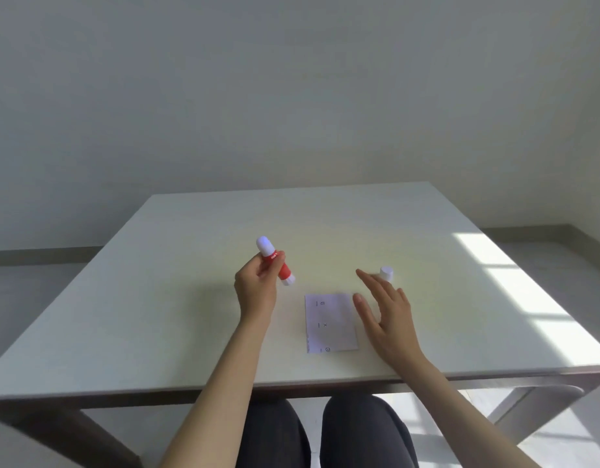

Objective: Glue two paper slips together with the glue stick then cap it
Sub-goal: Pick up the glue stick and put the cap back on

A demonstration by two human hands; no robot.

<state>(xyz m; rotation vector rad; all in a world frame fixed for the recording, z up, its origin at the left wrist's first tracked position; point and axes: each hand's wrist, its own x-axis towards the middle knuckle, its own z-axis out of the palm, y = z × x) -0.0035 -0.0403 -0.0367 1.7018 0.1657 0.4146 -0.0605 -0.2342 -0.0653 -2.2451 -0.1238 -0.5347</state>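
Head view: left hand (256, 285) pinches glue stick (275, 261) mid-barrel, tilted, above the bench (190, 265). Right hand (384, 310) spread wide, empty, reaching toward cap (386, 272) at 1 o'clock of paper slips (330, 322). Stick probably light, rigid, slick plastic: grip the barrel. Cap small: pinch its sides.

One view only, from the person's head, seated at the near edge of the table (427, 231). It faces forward and down, wide-angled, taking in the whole top to its far edge, the wall behind, the floor at both sides and the knees below. Both forearms enter from the bottom, close to the lens.
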